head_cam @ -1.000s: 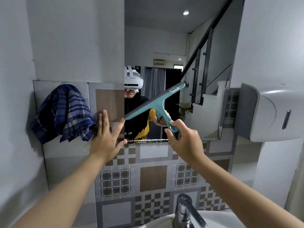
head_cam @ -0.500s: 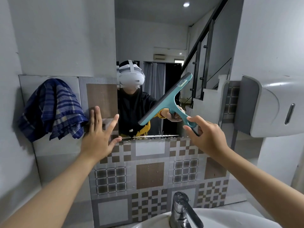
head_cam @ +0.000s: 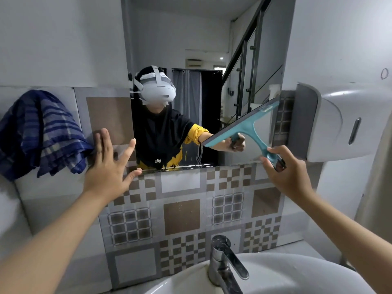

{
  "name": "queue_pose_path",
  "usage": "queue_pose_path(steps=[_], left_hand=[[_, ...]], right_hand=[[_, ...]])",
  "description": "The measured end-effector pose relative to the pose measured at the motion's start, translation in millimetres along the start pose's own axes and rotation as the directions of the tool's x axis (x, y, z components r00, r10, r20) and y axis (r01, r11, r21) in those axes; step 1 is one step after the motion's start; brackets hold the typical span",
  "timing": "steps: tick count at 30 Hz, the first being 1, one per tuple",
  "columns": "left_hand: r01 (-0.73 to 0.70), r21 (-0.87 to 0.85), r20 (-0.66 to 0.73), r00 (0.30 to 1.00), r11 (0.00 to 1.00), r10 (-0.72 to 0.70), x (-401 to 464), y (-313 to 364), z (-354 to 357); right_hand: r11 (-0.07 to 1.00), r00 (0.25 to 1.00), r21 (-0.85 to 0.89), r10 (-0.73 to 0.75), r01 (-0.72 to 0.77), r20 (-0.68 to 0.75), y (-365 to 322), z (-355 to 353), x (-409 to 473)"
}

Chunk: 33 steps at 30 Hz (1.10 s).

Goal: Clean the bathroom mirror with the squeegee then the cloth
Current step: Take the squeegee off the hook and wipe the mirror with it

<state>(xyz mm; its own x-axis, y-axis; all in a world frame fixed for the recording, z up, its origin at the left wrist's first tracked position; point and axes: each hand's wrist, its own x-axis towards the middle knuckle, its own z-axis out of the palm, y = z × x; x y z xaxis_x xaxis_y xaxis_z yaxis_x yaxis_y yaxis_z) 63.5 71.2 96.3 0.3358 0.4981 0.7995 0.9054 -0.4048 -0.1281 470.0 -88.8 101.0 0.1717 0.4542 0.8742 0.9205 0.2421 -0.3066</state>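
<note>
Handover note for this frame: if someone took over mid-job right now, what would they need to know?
Right hand: gripping the teal squeegee by its handle, blade tilted against the lower right of the mirror.
Left hand: open, fingers spread, braced on the tiled wall at the mirror's left edge.
Blue plaid cloth: hanging on the wall to the left, untouched.
Done: squeegee pass under way.
Left: finish squeegeeing, then wipe with the cloth.

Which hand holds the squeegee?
The right hand, gripping the teal squeegee by its handle at the mirror; the left hand is open and empty.
</note>
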Motion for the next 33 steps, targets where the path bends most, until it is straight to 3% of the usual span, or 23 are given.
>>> queue_pose_path(steps=[6, 13, 18, 29, 33], left_hand=[[0.005, -0.039, -0.006, 1.0, 0.999, -0.005, 0, -1, 0], [-0.019, -0.026, -0.01, 1.0, 0.999, 0.019, 0, -2, 1], [-0.018, -0.046, -0.018, 1.0, 0.999, 0.017, 0, 0, -1], [0.017, -0.06, 0.028, 0.999, 0.998, -0.015, 0, 0, -2], [0.006, -0.059, 0.026, 1.0, 0.998, -0.005, 0, 0, -2]], right_hand=[[0.965, 0.974, 0.148, 0.223, -0.216, -0.031, -10, 18, -29], [0.799, 0.855, 0.335, 0.517, -0.499, 0.042, -44, 41, -54], [0.704, 0.779, 0.403, 0.626, -0.585, 0.039, -73, 51, -54], [0.373, 0.556, 0.63, 0.823, -0.681, 0.115, -137, 86, -45], [0.353, 0.564, 0.65, 0.813, -0.673, 0.143, -165, 97, -50]])
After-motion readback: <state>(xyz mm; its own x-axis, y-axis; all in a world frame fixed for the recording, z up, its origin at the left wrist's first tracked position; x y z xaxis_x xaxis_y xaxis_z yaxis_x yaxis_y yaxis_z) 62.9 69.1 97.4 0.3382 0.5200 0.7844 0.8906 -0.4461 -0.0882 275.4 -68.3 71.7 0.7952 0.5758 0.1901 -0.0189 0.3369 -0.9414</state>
